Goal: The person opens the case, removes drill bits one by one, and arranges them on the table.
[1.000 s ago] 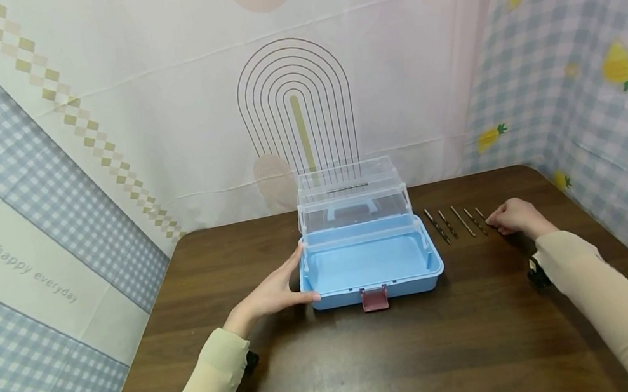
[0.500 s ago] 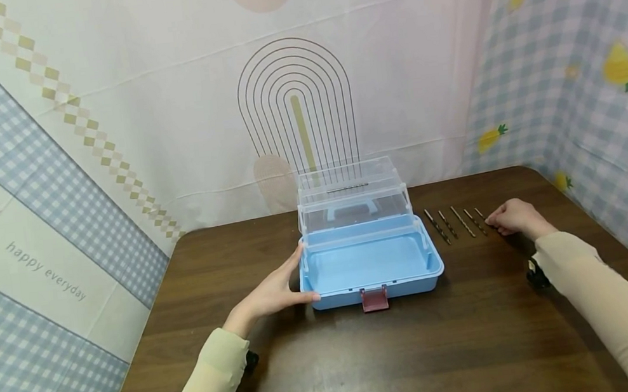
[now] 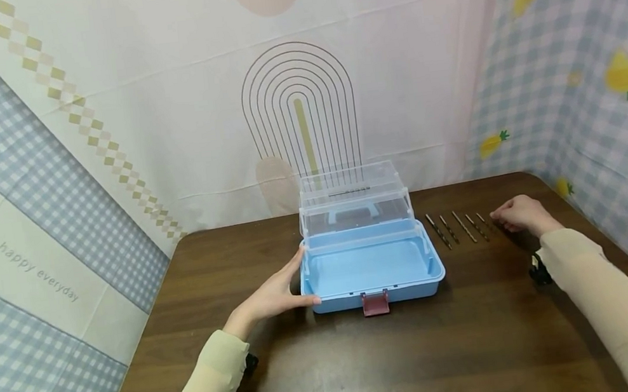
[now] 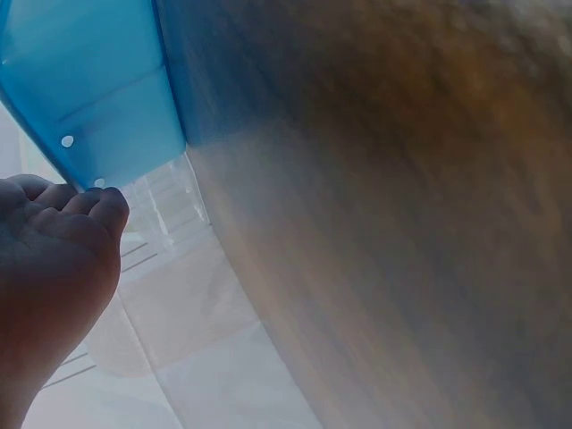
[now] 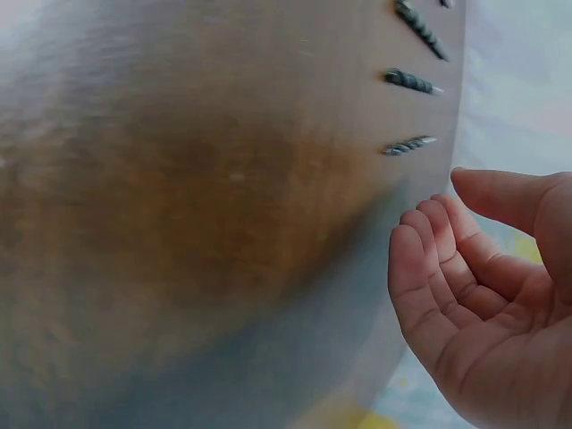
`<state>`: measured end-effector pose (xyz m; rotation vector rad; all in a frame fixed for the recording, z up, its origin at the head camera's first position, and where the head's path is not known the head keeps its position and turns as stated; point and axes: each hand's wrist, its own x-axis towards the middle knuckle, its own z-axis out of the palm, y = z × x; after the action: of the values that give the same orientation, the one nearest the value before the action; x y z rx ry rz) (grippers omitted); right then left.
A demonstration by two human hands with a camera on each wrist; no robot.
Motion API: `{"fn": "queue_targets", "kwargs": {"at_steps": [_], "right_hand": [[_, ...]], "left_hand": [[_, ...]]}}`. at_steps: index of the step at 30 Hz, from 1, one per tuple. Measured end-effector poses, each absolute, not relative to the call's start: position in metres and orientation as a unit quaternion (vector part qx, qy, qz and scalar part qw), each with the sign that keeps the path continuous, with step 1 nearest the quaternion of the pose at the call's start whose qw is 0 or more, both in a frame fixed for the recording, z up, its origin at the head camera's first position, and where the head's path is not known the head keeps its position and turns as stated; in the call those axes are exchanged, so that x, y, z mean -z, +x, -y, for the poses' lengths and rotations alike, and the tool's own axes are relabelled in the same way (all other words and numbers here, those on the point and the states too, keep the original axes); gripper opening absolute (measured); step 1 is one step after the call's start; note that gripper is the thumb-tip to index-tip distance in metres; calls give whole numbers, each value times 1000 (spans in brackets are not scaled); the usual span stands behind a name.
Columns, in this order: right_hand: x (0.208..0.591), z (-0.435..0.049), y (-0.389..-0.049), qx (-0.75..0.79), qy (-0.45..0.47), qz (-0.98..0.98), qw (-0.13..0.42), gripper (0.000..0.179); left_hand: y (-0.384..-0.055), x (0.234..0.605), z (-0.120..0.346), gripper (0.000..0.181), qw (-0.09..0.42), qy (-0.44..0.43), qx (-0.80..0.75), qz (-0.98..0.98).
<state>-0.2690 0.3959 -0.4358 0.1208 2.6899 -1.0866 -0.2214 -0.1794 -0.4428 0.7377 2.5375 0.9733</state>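
Observation:
My left hand (image 3: 269,296) touches the left side of a light blue toolbox (image 3: 378,294), thumb at the front corner and fingers stretched toward the back corner. In the left wrist view, its fingertips meet the blue wall. The box stands with its lid up and its clear trays (image 3: 356,217) raised. One drill bit (image 3: 349,191) lies in the upper tray. Several more drill bits (image 3: 463,227) lie in a row right of the box. Beside the rightmost, smallest drill bit (image 5: 409,146), my right hand (image 3: 523,215) hovers with bent fingers and nothing between thumb and fingertips.
A dark wooden table (image 3: 389,367) carries everything. Behind it hangs a pale patterned cloth (image 3: 199,138). A checked cloth with pineapples (image 3: 586,110) closes off the right side. The box's maroon latch (image 3: 375,304) hangs down at the front.
My right hand has let go of the smallest drill bit and drawn slightly right, away from it. My left hand stays against the box. The head view has tilted slightly.

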Motion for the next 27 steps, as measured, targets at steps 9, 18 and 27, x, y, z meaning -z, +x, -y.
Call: {"fn": "queue_targets", "kwargs": {"at_steps": [9,18,27], "right_hand": [[415,-387,-283,357,31,-928,97,46],[391,-361,-298,359,3,-930,74,46],[379,-326,-329,355,-37,-933,39,41]], "left_hand": [[-222,443,180,119,159,260,-346,-887],[-223,444,179,119,160,265,-340,-888],[-221,441,180,119,154,276,-335,-888]]}}
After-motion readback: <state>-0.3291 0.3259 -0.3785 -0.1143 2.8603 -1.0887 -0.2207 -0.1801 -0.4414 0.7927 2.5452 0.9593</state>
